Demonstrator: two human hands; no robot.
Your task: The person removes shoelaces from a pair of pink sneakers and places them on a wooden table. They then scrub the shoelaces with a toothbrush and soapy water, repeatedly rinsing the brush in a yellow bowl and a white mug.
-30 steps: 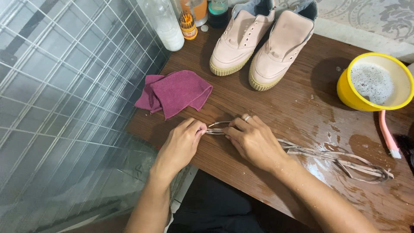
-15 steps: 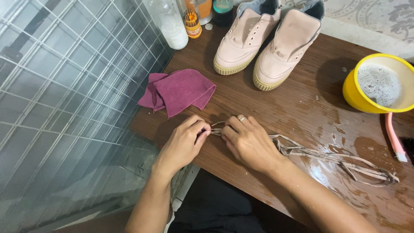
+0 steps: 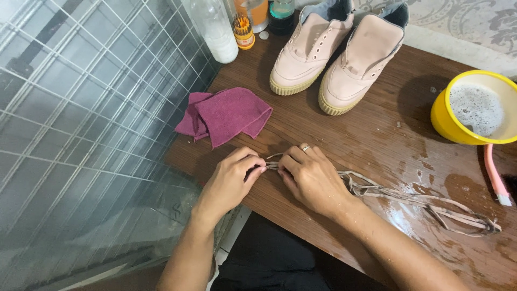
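My left hand (image 3: 232,179) and my right hand (image 3: 309,178) meet near the front edge of a wet brown wooden table (image 3: 377,140). Both pinch the end of a wet beige shoelace (image 3: 420,202), which trails off to the right in a loose tangle. A ring sits on a finger of my right hand. Two pale pink lace-less sneakers (image 3: 336,51) stand side by side at the back of the table. A crumpled magenta cloth (image 3: 226,116) lies just beyond my left hand.
A yellow bowl of soapy water (image 3: 476,110) stands at the right with a pink brush handle (image 3: 495,175) beside it. A white plastic bottle (image 3: 215,27) and small jars (image 3: 264,13) stand at the back. A wire mesh over glass (image 3: 81,108) fills the left.
Both hands stay together on the lace end with small finger movements. The view has shifted slightly, so everything sits a little lower in frame.
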